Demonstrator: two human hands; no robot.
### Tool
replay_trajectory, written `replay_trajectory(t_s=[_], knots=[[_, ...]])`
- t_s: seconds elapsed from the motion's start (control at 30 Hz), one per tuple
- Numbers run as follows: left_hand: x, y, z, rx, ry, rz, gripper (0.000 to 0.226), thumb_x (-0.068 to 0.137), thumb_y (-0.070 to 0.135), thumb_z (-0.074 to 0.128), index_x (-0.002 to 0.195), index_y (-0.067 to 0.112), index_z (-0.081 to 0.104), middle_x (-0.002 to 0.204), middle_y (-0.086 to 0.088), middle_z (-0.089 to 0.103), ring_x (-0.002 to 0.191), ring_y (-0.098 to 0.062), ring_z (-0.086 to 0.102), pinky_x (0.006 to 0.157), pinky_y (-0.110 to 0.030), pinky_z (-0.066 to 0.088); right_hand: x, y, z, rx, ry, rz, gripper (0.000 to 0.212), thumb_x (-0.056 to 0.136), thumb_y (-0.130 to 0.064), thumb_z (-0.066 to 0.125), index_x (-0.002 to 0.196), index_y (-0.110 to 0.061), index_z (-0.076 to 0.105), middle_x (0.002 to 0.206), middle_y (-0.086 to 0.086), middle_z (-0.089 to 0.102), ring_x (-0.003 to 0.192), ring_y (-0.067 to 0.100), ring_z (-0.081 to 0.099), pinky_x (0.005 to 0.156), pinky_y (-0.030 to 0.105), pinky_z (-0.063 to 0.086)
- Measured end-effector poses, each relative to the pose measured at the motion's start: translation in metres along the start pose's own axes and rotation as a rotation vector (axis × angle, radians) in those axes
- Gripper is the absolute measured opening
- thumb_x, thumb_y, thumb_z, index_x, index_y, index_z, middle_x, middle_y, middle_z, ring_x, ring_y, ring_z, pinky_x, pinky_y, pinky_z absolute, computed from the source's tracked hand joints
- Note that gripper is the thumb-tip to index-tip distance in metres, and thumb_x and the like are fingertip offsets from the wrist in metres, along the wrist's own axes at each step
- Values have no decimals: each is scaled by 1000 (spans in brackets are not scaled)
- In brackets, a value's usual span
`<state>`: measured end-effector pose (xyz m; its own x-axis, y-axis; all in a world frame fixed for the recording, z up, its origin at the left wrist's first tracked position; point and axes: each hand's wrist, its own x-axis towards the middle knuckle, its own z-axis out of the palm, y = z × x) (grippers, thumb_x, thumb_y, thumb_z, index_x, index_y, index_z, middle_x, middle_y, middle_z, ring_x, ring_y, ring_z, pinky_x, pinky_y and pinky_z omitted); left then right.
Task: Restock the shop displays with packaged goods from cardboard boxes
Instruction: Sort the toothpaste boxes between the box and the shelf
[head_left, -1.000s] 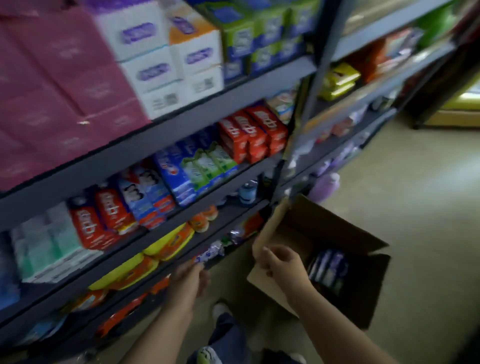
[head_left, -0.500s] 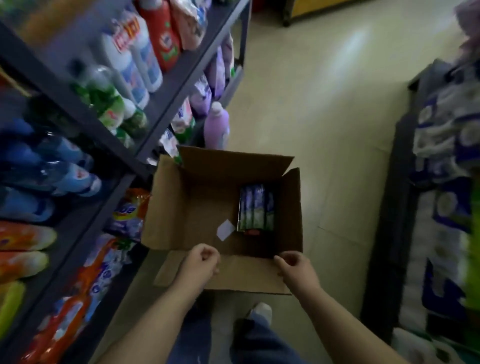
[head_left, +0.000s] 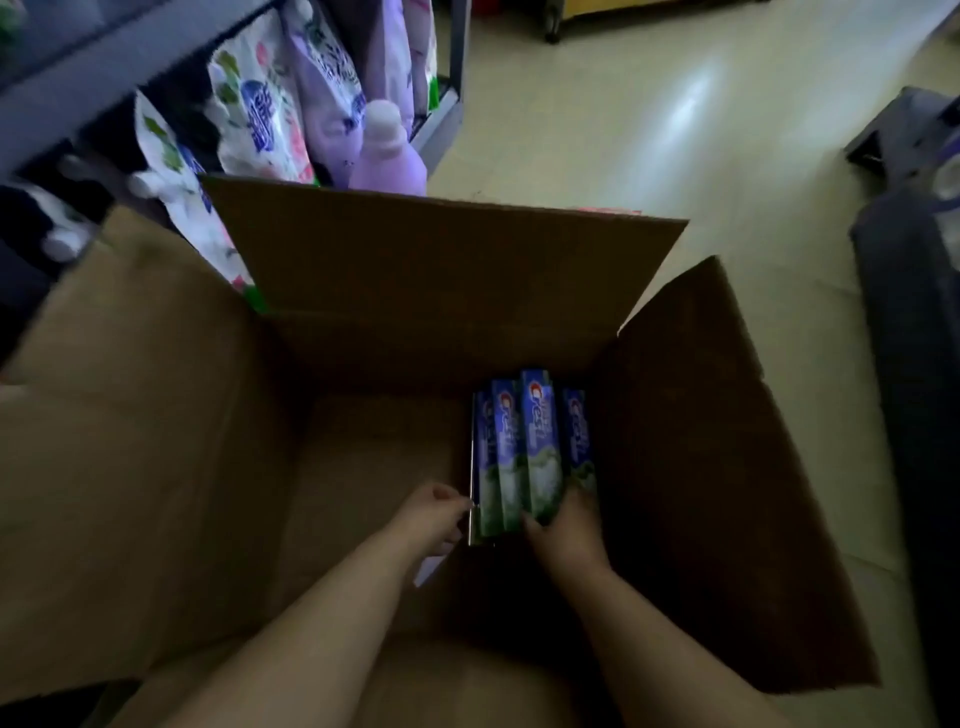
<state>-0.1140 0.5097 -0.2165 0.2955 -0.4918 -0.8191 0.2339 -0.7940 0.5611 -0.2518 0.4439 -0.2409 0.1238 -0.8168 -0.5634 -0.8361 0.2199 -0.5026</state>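
Reached into the open box (head_left: 156, 467) with both hands, left (head_left: 434, 517) pinching and right (head_left: 569, 530) curled round the near ends of the toothpaste cartons (head_left: 530, 447) standing against its right wall, probably to lift the cluster together.

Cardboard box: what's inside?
Open brown cardboard box holds blue-green toothpaste cartons, gripped by both hands: left hand, right hand. Anything beneath them is hidden.

Bare box floor (head_left: 374, 467) left of toothpaste cartons (head_left: 530, 447), upright flaps (head_left: 447, 260) around
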Motion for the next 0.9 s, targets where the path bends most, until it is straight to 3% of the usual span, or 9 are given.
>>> replay_trajectory(t_s=[0.13, 0.23, 0.33, 0.4, 0.5, 0.63, 0.73, 0.8, 0.9], knots=[[21, -5, 6, -130, -12, -22, 7, 97, 14, 50, 90, 14, 51, 80, -3, 54, 58, -12, 48, 52, -20, 37, 18, 13, 17, -156, 140, 0, 63, 82, -29, 71, 136, -11, 43, 141, 11, 40, 132, 27, 39, 111, 38, 35], [13, -11, 3, -160, -20, -37, 13, 96, 13, 51, 84, 16, 53, 80, -2, 57, 60, -12, 50, 55, -23, 37, 16, 18, 19, -34, 170, 23, 52, 80, -26, 73, 125, -9, 52, 129, 13, 52, 119, 28, 52, 101, 41, 46], [18, -12, -1, -237, -46, -1, 6, 96, 13, 52, 91, 13, 55, 85, -5, 59, 67, -16, 55, 64, -26, 44, 12, 13, 19, 134, 139, 32, 42, 82, -31, 71, 117, -11, 58, 114, 8, 62, 106, 24, 61, 90, 39, 52], [22, -8, 1, -356, -67, 37, 3, 95, 15, 54, 95, 13, 56, 89, -5, 62, 73, -17, 59, 69, -28, 47, 4, 6, 23, 212, 119, -63, 33, 82, -31, 72, 107, -12, 62, 101, 6, 66, 96, 22, 64, 82, 31, 52], [26, -3, 9, -599, -134, 77, 7, 92, 13, 56, 99, 12, 58, 82, -5, 70, 66, -15, 68, 60, -26, 55, -10, -7, 31, 173, 58, -225, 31, 76, -26, 77, 101, -10, 67, 95, 5, 67, 91, 20, 64, 77, 27, 50], [26, -10, -6, -633, -26, 62, 30, 90, -3, 53, 121, -1, 51, 90, -16, 67, 65, -21, 69, 53, -29, 58, -18, -15, 37, 79, -125, -311, 50, 77, -40, 75, 118, -15, 61, 112, -1, 60, 106, 12, 57, 86, 19, 43], [22, -16, -36, -564, -3, 53, 36, 89, -8, 52, 124, -2, 46, 93, -14, 66, 76, -24, 65, 59, -33, 57, -9, -8, 32, 111, 34, -275, 61, 84, -43, 68, 135, -18, 47, 131, 0, 45, 123, 14, 45, 100, 27, 42], [10, -14, -56, -496, 10, 54, 44, 88, -7, 53, 128, 8, 45, 97, -13, 66, 79, -25, 64, 64, -34, 54, 4, -1, 30, -46, 146, -205, 64, 86, -39, 65, 140, -17, 39, 141, 5, 37, 132, 21, 36, 106, 35, 39], [-15, -9, -83, -516, -3, 84, 50, 88, -7, 53, 133, 12, 44, 107, -19, 65, 86, -30, 64, 71, -39, 51, 17, 6, 35, -269, 150, -201, 61, 87, -38, 64, 138, -15, 40, 143, 11, 34, 133, 26, 32, 110, 37, 35]])
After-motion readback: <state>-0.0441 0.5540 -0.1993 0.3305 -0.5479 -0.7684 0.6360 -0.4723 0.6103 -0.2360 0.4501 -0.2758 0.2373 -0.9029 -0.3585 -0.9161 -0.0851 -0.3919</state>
